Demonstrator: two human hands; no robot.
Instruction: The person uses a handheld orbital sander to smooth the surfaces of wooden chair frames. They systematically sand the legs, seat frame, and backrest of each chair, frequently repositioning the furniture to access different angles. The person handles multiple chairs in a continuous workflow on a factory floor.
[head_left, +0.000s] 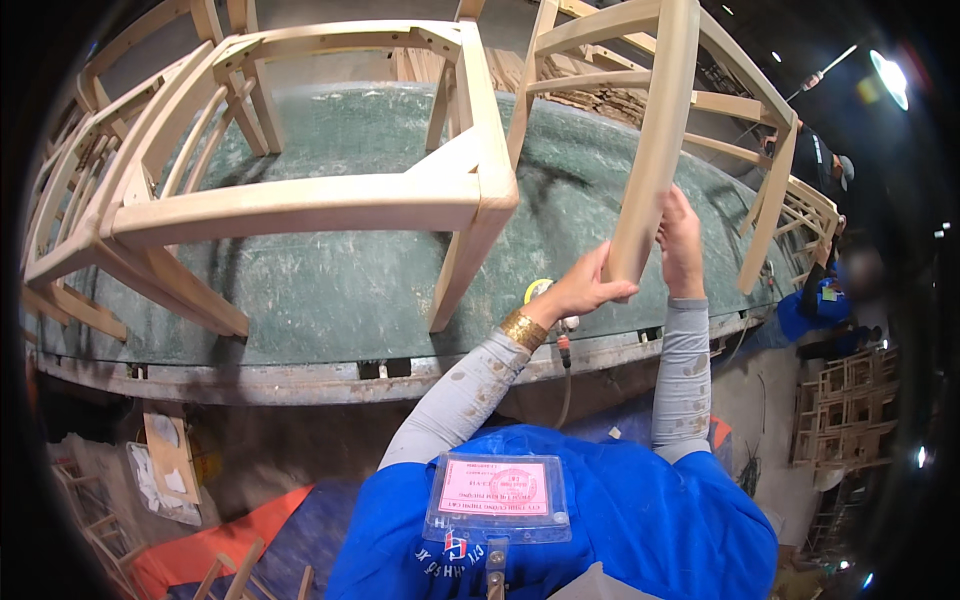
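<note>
A bare wooden chair frame (657, 140) is tilted up on the green-topped table, with one thick leg pointing toward me. My left hand (592, 284) is closed round the near end of that leg, its thumb lying across the end. On the leg's right side, my right hand (681, 243) holds the same piece, its fingers partly hidden behind the wood. Beside my left wrist lies a round tool with a yellow rim (538, 290), mostly covered by the hand. An air hose with an orange fitting (564, 348) hangs from there over the table edge.
Another wooden chair frame (300, 212) stands on the green table (340, 285) to the left, with more frames behind it. Stacked wood strips (560, 100) lie beyond the table. Co-workers in blue (812, 305) and dark clothes (815, 165) are at the right, near piled frames (848, 405).
</note>
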